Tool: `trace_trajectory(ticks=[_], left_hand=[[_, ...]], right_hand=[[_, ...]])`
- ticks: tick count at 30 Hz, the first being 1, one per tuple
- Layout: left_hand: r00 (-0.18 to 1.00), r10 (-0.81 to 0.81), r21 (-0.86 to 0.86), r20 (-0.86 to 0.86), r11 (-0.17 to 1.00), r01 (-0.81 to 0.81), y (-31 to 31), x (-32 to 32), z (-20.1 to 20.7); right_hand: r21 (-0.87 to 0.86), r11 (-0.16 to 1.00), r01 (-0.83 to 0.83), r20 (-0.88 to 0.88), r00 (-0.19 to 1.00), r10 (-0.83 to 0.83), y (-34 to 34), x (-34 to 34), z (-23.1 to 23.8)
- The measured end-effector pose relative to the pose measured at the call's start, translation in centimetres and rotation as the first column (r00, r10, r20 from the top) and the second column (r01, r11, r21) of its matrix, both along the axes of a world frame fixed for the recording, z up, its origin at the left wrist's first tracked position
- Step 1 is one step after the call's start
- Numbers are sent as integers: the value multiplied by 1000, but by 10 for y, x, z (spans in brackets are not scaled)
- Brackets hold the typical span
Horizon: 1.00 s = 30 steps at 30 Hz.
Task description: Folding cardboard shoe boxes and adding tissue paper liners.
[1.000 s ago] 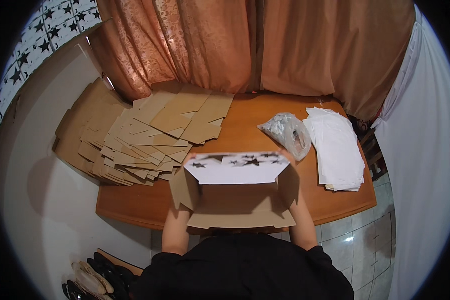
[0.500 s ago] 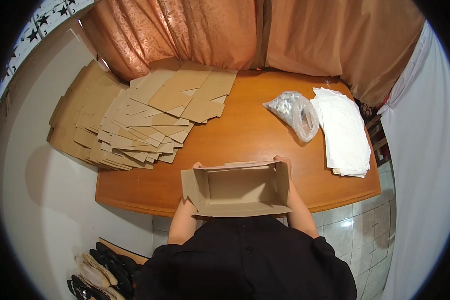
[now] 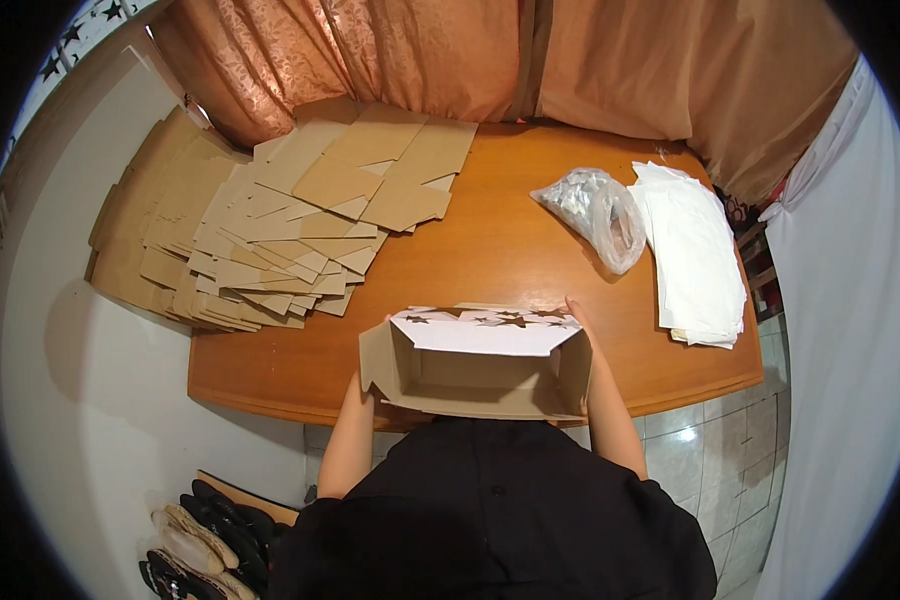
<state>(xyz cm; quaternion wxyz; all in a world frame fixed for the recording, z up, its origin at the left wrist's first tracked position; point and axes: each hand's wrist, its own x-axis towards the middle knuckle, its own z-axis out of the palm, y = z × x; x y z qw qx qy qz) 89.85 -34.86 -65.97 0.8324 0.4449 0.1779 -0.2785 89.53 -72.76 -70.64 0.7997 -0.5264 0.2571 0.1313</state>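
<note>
An open cardboard box is held up before my chest at the table's near edge, its bare brown inside facing up. Along its far side a white flap with dark stars slants inward over part of the opening. My right hand grips the far right corner, thumb side up along the outer wall. On the other side my left hand supports the box; the left side flap hides most of its fingers.
Flat cardboard blanks lie in a broad overlapping pile at the table's left. A clear plastic bag with indistinct contents and a stack of white sheets lie at the right. Shoes stand on the floor at lower left.
The white star-printed flap has come up at the box's far side and now leans inward. My right hand has shifted slightly along the far right corner.
</note>
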Motion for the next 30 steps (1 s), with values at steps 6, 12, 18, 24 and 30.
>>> trace_trajectory(ticks=[6, 12, 18, 24, 30], left_hand=[[999, 18, -7, 31, 1000, -18, -6, -21, -31], [992, 64, -27, 112, 998, -61, -7, -26, -57], [967, 111, 31, 230, 992, -121, -31, -19, -40], [904, 363, 281, 227, 864, -418, 9, 0, -18], [708, 196, 187, 678, 886, -424, 23, -33, 85]], right_hand=[[332, 938, -100, 351, 936, -25, 7, -2, 62], [533, 832, -154, 158, 984, 81, -12, 25, 53], [-344, 877, 335, 445, 881, -162, -11, 18, -64], [-441, 858, 264, 377, 922, -90, -6, -4, 45], [-191, 981, 40, 528, 847, 69, -6, -49, 128]])
